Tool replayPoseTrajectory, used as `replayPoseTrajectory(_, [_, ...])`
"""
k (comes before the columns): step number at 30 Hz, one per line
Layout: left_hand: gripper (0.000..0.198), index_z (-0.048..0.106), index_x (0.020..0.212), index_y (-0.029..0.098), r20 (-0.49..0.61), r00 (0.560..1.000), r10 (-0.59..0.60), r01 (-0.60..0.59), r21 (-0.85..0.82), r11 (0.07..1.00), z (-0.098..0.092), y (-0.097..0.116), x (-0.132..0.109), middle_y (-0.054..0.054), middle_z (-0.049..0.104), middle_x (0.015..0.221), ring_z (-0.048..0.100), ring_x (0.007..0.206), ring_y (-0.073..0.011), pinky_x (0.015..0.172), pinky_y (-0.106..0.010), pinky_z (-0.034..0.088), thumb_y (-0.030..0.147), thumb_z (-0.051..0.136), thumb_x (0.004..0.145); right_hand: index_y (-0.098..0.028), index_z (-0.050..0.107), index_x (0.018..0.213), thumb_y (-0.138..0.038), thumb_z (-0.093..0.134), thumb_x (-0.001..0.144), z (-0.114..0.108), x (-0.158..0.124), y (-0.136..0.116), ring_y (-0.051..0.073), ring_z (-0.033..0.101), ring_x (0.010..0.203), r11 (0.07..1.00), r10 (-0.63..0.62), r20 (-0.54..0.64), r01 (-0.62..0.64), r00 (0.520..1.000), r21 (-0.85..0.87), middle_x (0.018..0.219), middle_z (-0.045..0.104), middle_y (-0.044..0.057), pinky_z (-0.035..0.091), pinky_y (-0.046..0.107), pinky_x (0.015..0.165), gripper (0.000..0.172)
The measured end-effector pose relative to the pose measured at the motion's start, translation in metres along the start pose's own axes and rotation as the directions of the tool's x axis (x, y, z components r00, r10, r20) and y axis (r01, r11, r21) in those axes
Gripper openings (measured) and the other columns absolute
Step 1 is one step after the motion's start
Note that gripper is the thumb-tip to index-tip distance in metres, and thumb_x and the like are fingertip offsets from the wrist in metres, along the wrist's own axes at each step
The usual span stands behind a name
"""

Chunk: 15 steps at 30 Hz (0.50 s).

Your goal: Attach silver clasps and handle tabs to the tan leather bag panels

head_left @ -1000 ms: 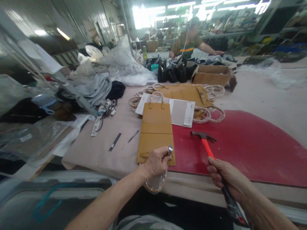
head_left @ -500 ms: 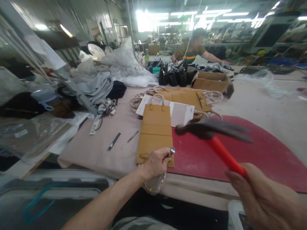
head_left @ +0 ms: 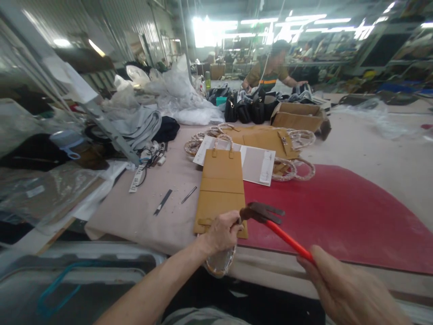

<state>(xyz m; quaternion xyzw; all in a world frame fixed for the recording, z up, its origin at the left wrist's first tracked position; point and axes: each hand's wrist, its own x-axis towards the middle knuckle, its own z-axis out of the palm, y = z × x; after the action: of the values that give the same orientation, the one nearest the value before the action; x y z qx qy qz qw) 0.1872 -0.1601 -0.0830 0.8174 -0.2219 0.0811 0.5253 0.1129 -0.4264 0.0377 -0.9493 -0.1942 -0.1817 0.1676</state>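
A flat tan bag piece [head_left: 221, 180] with a wrapped handle at each end lies at the table's front edge, partly over a red mat [head_left: 324, 212]. Over its near right corner, my left hand [head_left: 223, 232] is closed around a metal punch, mostly hidden now by the fingers and the hammer head. My right hand [head_left: 341, 280] grips the red handle of a claw hammer [head_left: 287, 239]. The hammer's striking face is at the top of the punch, its claw pointing right. The near handle [head_left: 221, 264] hangs over the table edge below my left hand.
Beyond the piece lie more tan bags [head_left: 260, 135] and a white card [head_left: 257, 164]. Left are a thin metal rod [head_left: 188, 195] and a dark flat strip [head_left: 163, 201]. A cardboard box [head_left: 299, 118] and black bags [head_left: 250, 108] stand farther back, near another person [head_left: 269, 76].
My right hand has swung the hammer down and left, from above the red mat onto the top of the punch. My left hand stays in place on the bag piece.
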Motion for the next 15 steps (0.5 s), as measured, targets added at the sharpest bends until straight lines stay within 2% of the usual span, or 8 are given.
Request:
replayPoseTrajectory(3, [0.015, 0.058, 0.084, 0.020, -0.006, 1.000, 0.015, -0.015, 0.007, 1.000, 0.000, 0.000, 0.000, -0.002, 0.062, 0.081, 0.061, 0.078, -0.0179, 0.076, -0.028, 0.049, 0.005, 0.056, 0.081, -0.028, 0.053, 0.075, -0.054, 0.049, 0.096, 0.014, 0.001, 0.014, 0.016, 0.044, 0.040, 0.986, 0.099, 0.095, -0.111, 0.991, 0.124, 0.052, 0.052, -0.001, 0.030, 0.029, 0.041, 0.034])
replayPoseTrajectory(7, [0.014, 0.055, 0.084, 0.020, -0.006, 0.999, 0.038, -0.038, 0.021, 0.999, -0.001, 0.001, 0.001, -0.003, 0.061, 0.081, 0.059, 0.078, -0.0180, 0.076, -0.028, 0.048, 0.006, 0.056, 0.082, -0.027, 0.048, 0.066, -0.058, 0.040, 0.096, 0.046, 0.004, 0.054, 0.017, 0.046, 0.040, 0.927, 0.252, 0.219, -0.300, 0.943, 0.226, 0.048, 0.048, -0.002, 0.036, 0.028, 0.040, 0.044])
replayPoseTrajectory(10, [0.014, 0.052, 0.083, 0.020, 0.004, 0.999, 0.053, -0.053, 0.044, 0.998, -0.002, 0.003, 0.001, -0.002, 0.059, 0.081, 0.057, 0.077, -0.0176, 0.074, -0.028, 0.047, 0.006, 0.056, 0.081, -0.027, 0.047, 0.061, -0.057, 0.040, 0.091, 0.072, 0.012, 0.087, 0.020, 0.051, 0.043, 0.901, 0.348, 0.272, -0.400, 0.897, 0.167, 0.048, 0.050, 0.001, 0.038, 0.030, 0.043, 0.043])
replayPoseTrajectory(12, [0.014, 0.052, 0.084, 0.020, 0.013, 0.999, 0.048, -0.049, 0.061, 0.997, -0.003, 0.004, 0.000, -0.002, 0.058, 0.082, 0.056, 0.077, -0.0172, 0.075, -0.027, 0.047, 0.007, 0.056, 0.082, -0.026, 0.049, 0.064, -0.051, 0.040, 0.091, 0.082, 0.020, 0.102, 0.022, 0.053, 0.045, 0.928, 0.362, 0.233, -0.374, 0.903, 0.008, 0.051, 0.053, 0.003, 0.036, 0.032, 0.045, 0.038])
replayPoseTrajectory(15, [0.012, 0.052, 0.084, 0.020, 0.015, 1.000, 0.021, -0.022, 0.074, 0.997, -0.002, 0.005, -0.001, -0.001, 0.057, 0.081, 0.055, 0.077, -0.0167, 0.075, -0.027, 0.046, 0.009, 0.055, 0.086, -0.021, 0.061, 0.081, -0.042, 0.037, 0.096, 0.092, 0.034, 0.102, 0.028, 0.060, 0.062, 0.958, 0.193, 0.114, -0.162, 0.975, -0.235, 0.078, 0.065, 0.013, 0.040, 0.036, 0.052, 0.035])
